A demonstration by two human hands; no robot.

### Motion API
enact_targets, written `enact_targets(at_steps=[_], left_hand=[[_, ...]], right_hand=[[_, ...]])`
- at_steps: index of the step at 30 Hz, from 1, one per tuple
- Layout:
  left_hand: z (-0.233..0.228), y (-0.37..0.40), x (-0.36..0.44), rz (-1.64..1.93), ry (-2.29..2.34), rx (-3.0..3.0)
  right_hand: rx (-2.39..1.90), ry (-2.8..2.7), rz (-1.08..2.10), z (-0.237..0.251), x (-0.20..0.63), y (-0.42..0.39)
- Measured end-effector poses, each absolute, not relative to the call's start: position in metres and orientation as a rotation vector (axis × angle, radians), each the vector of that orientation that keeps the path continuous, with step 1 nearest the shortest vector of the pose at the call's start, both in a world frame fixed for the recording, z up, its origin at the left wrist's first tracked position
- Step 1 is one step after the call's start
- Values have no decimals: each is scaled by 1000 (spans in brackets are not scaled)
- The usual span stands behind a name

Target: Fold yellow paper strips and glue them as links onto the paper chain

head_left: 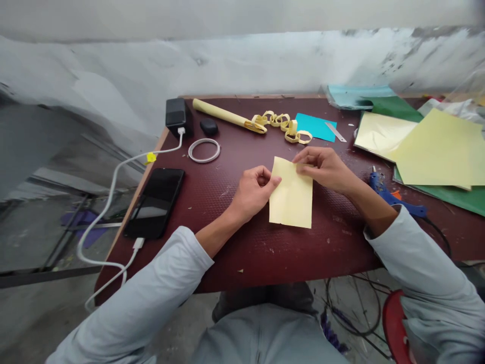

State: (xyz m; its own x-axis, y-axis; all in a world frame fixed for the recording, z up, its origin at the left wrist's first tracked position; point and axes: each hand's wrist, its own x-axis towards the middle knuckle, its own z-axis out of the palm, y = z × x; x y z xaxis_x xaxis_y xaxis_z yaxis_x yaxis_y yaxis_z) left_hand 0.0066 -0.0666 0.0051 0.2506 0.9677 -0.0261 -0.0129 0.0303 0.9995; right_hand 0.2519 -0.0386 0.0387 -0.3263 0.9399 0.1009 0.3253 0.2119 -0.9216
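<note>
A pale yellow sheet of paper (291, 202) is held between my two hands above the dark red table. My left hand (255, 189) pinches its left edge, thumb on top and fingers partly hidden behind. At the upper right, my right hand (322, 167) grips the sheet's edge between thumb and fingers. Just beyond the hands lie a chain of yellow paper loops (282, 123), a rolled yellow paper tube (223, 114), a blue paper piece (312, 126) and a cutter blade (335, 132).
On the left are a black phone (155, 202), a white cable (111, 189), a black charger (178, 115), a black case (209, 126) and a white ring (204, 150). On the right, a blue glue gun (394, 194) lies near yellow sheets (443, 151) and green paper (464, 199).
</note>
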Motion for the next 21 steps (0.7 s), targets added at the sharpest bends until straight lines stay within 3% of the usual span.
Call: enact_targets(at_steps=[5, 12, 21], left_hand=[[12, -69, -1, 843, 1051, 1255], [23, -60, -12, 875, 1382, 2022], [24, -59, -9, 823, 1456, 2180]], right_hand=[[-1210, -1949, 968, 28, 254, -37], [-1185, -2182, 750, 28, 248, -40], [-1208, -2181, 661, 26, 246, -39]])
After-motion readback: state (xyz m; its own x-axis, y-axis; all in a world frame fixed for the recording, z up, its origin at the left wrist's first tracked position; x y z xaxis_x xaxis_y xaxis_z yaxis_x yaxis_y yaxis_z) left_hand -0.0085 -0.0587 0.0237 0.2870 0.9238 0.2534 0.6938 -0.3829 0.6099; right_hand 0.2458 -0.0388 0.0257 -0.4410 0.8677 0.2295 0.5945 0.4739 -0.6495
